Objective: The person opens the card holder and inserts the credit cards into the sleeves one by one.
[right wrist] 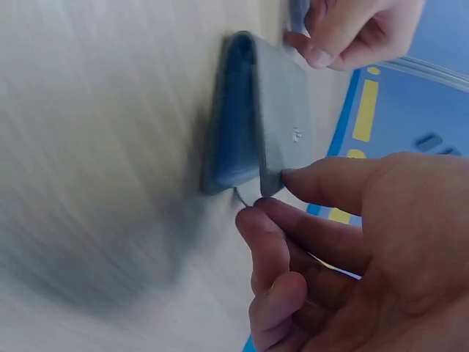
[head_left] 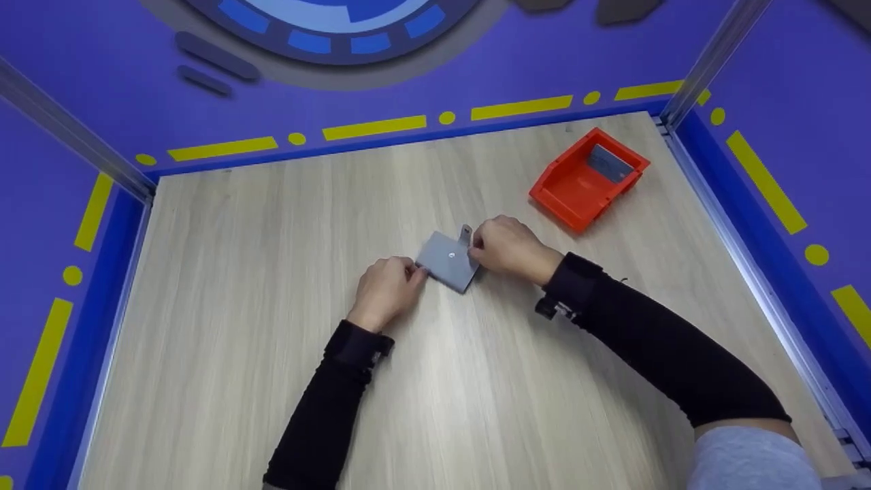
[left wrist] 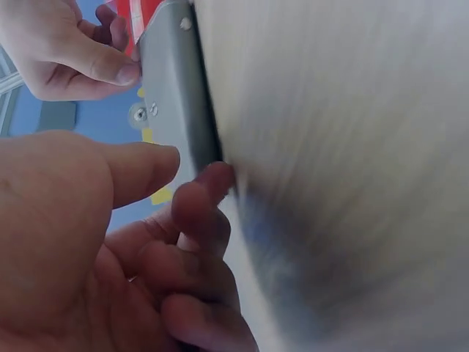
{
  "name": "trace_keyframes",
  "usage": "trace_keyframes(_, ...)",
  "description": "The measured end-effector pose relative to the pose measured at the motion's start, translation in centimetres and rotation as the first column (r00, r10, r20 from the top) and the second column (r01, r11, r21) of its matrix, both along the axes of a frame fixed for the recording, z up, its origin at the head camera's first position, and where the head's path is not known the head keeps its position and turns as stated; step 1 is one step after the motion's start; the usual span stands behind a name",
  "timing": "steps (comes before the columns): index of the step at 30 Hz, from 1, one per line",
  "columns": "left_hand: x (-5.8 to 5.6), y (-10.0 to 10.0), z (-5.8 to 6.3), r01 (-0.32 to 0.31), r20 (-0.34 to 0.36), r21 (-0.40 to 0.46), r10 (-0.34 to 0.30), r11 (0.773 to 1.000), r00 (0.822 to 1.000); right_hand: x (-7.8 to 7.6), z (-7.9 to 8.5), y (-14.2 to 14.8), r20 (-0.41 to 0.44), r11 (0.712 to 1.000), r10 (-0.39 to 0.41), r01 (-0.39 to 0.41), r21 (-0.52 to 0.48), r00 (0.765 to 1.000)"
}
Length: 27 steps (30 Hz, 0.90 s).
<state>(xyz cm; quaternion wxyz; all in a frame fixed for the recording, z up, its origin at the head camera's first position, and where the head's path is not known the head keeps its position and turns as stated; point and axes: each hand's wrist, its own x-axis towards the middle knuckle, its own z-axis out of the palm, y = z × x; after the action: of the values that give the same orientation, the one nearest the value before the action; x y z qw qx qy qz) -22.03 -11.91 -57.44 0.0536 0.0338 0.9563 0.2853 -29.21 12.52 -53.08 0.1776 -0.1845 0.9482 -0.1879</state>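
Observation:
A grey snap card wallet (head_left: 446, 262) lies between both hands over the table, its strap (head_left: 465, 235) unfastened and pointing away. The right wrist view shows the wallet (right wrist: 282, 110) partly spread at one side, with blue sleeves (right wrist: 238, 139) inside. My right hand (head_left: 507, 248) pinches the cover's edge, thumb on the outer face and fingertips by the strap. At the opposite corner, my left hand (head_left: 388, 289) holds the wallet between thumb and index finger; its other fingers curl in the left wrist view.
A red plastic bin (head_left: 578, 194) stands at the back right, with a grey flat piece (head_left: 610, 164) inside its far end. Blue-purple panels with yellow marks (head_left: 374, 128) wall in the wooden table (head_left: 272, 224) at the back and sides.

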Motion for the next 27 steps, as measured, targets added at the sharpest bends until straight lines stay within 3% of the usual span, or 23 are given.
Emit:
trace_keyframes(8,-0.1,0.8,-0.2,0.012,0.004,0.011,-0.012,1.0,1.0,0.1,-0.8,0.0,0.034,1.0,0.017,-0.018,0.022,0.999)
trace_keyframes(17,-0.2,1.2,-0.3,-0.028,-0.004,0.024,0.028,0.999,1.0,0.1,-1.1,-0.1,0.027,0.999,0.035,-0.035,0.022,0.999)
trace_keyframes(27,-0.4,1.2,-0.5,-0.056,-0.059,0.003,0.056,0.998,0.997,1.6,-1.9,-0.4,0.046,0.997,0.005,-0.002,-0.071,0.999)
